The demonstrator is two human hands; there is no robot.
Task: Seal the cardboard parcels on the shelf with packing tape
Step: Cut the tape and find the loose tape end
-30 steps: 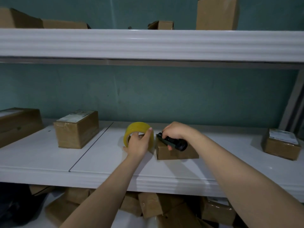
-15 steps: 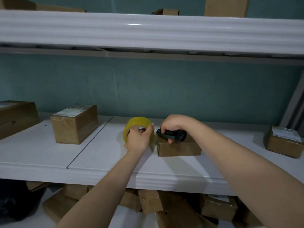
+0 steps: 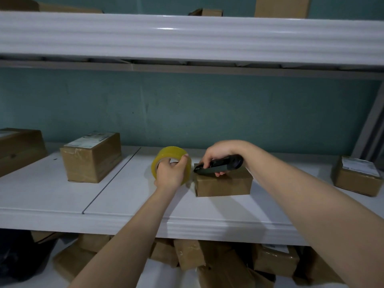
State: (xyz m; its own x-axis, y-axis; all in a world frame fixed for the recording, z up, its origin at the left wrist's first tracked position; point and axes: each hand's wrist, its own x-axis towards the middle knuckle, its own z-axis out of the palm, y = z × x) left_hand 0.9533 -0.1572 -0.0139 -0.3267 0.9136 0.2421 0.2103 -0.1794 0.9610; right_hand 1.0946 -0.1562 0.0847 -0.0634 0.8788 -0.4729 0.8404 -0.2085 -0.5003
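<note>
A small cardboard parcel point(image 3: 223, 185) lies on the white shelf point(image 3: 124, 204) in the middle. Just left of it my left hand point(image 3: 169, 173) grips a yellow roll of packing tape point(image 3: 169, 154), held upright beside the parcel's left end. My right hand point(image 3: 218, 154) holds a black utility knife point(image 3: 220, 164) over the parcel's top, its tip pointing left toward the gap between roll and parcel. Whether a tape strip runs from the roll to the parcel cannot be made out.
A taller labelled box point(image 3: 91, 156) stands left of the roll, a larger box point(image 3: 19, 148) at the far left edge, another labelled box point(image 3: 357, 175) at the right. An upper shelf point(image 3: 187, 38) hangs overhead. Several parcels point(image 3: 207, 260) are piled below.
The knife has tilted so its tip points further left at the parcel's left end. My left hand keeps the roll in the same spot. The camera has dipped slightly.
</note>
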